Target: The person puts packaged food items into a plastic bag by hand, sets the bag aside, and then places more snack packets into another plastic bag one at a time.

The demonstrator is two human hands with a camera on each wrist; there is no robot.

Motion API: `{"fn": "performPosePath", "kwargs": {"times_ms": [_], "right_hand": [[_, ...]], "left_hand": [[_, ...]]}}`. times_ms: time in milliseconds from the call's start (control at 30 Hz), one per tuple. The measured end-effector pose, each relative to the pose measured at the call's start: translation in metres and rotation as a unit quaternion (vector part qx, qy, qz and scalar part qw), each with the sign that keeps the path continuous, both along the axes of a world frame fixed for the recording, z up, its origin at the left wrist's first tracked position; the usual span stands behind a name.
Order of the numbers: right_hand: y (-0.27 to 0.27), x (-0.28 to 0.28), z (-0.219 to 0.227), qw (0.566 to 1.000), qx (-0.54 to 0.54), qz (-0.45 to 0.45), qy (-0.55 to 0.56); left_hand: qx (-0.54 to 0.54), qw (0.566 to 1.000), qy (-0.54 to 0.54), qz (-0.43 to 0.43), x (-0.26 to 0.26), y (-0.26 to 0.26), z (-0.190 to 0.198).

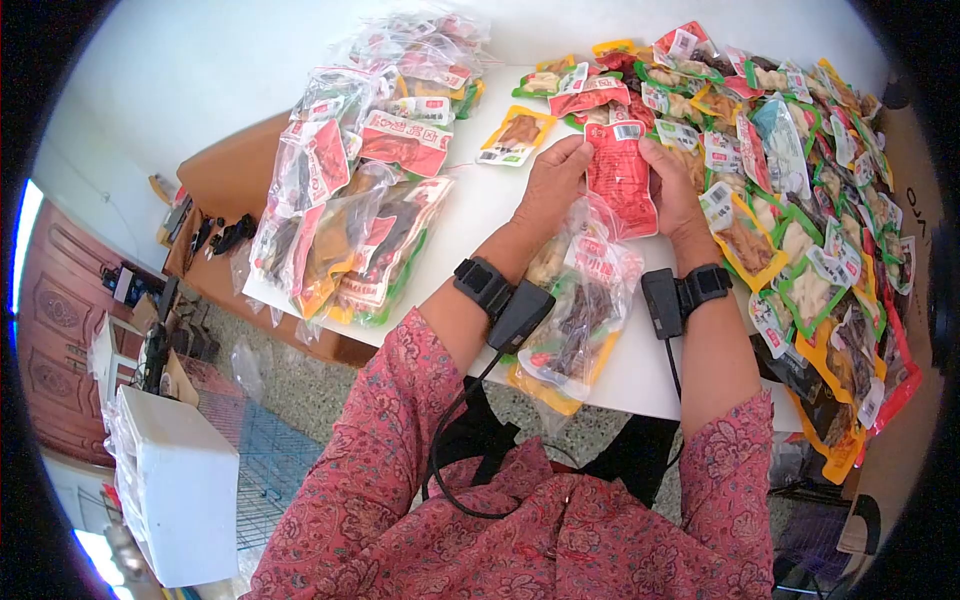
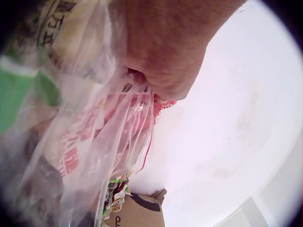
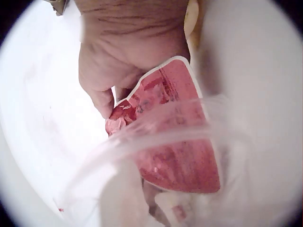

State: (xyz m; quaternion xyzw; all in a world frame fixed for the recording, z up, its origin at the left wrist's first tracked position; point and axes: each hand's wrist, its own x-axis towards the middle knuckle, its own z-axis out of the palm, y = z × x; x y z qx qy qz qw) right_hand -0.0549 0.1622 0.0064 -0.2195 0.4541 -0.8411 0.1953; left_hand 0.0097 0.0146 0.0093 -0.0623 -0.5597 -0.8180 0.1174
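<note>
A red vacuum-sealed food packet [image 1: 618,190] with a barcode label at its top is held up between both hands over the table. My left hand [image 1: 553,180] pinches its upper left edge, and my right hand [image 1: 676,188] grips the upper right edge. In the right wrist view the packet [image 3: 177,151] shows a plain red face with a pale border below the hand [image 3: 132,52]. Below the packet lies a clear plastic bag [image 1: 582,320] with several food packets inside; its crinkled film [image 2: 128,137] rises close to the left hand [image 2: 163,42] in the left wrist view.
Filled clear bags [image 1: 330,200] are piled along the left of the white table [image 1: 470,150]. A big heap of loose food packets [image 1: 800,210] covers the right side. One yellow-edged packet [image 1: 516,136] lies apart beyond the left hand. A cardboard box [image 1: 905,210] stands at far right.
</note>
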Motion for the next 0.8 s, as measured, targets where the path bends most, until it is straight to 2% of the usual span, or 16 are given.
{"fn": "performPosePath", "kwargs": {"times_ms": [233,633,700,733,767,800], "right_hand": [[0.002,0.004,0.005,1.0,-0.005,0.009,0.014],[0.002,0.003,0.003,1.0,-0.023,0.019,-0.002],[0.004,0.002,0.005,1.0,0.006,0.009,0.02],[0.005,0.002,0.005,0.999,0.035,0.0,0.042],[0.005,0.0,0.004,0.999,0.035,0.001,0.039],[0.007,-0.005,0.001,0.994,0.066,-0.042,0.081]], "left_hand": [[-0.027,1.0,0.013,0.007,-0.004,-0.003,-0.004],[0.001,1.0,0.018,0.002,0.0,-0.001,0.001],[-0.069,0.997,0.013,0.018,0.001,-0.005,0.001],[-0.069,0.997,0.01,0.018,0.002,-0.006,0.003],[-0.136,0.989,0.008,0.047,0.001,-0.009,0.005],[-0.204,0.976,0.007,0.075,0.002,-0.011,0.009]]}}
